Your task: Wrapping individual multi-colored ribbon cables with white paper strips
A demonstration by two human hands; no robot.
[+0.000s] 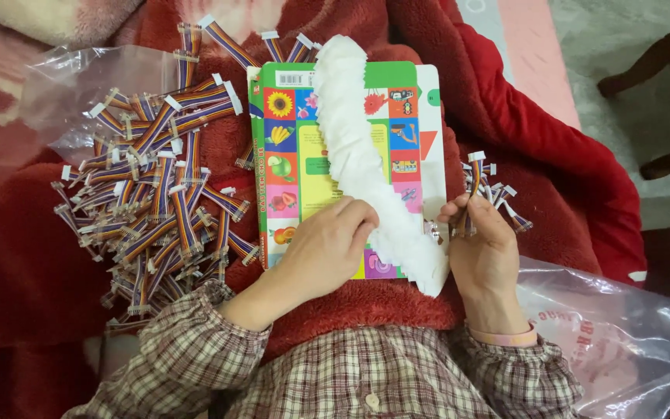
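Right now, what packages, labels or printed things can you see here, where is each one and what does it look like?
Picture book: flat on the red blanket, green-edged, grid of coloured picture squares.
Barcode label: small white rectangle at the book's top left corner.
Clear plastic bag: lower right, crumpled, faint red print, beside the right hand.
Second clear bag: upper left, under the ribbon cables.

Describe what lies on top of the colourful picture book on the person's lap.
A long white ruffled paper strip runs diagonally across the colourful picture book, and the left hand rests on it. The pictures beneath both are hidden.
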